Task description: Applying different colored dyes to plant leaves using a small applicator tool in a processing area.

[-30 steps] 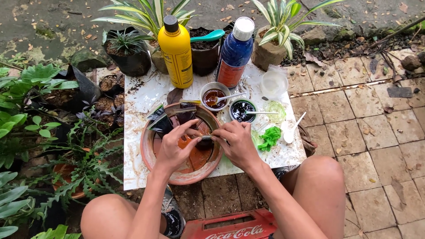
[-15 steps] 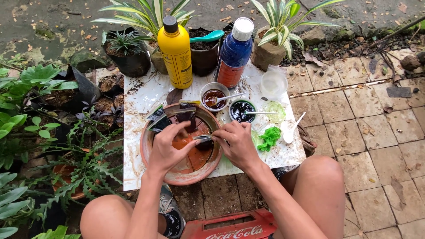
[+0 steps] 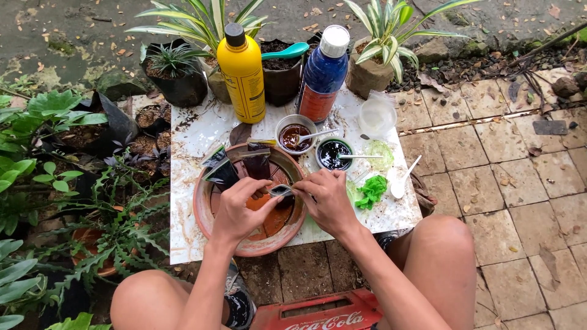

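The round dish point(image 3: 211, 229) looks like matt, rough terracotta. The yellow bottle point(image 3: 243, 76) and blue bottle point(image 3: 322, 76) are smooth, glossy plastic. The white tabletop point(image 3: 195, 137) is stained and dull. The small sachet point(image 3: 280, 190) looks shiny.

Single view, head-worn: we looked steeply down from above our own knees, facing forward over a small white table point(image 3: 195, 232), near enough that it filled the frame's middle. Potted plants point(image 3: 177, 73) bounded the top edge, paving point(image 3: 520, 183) the right. No second view shared anything.
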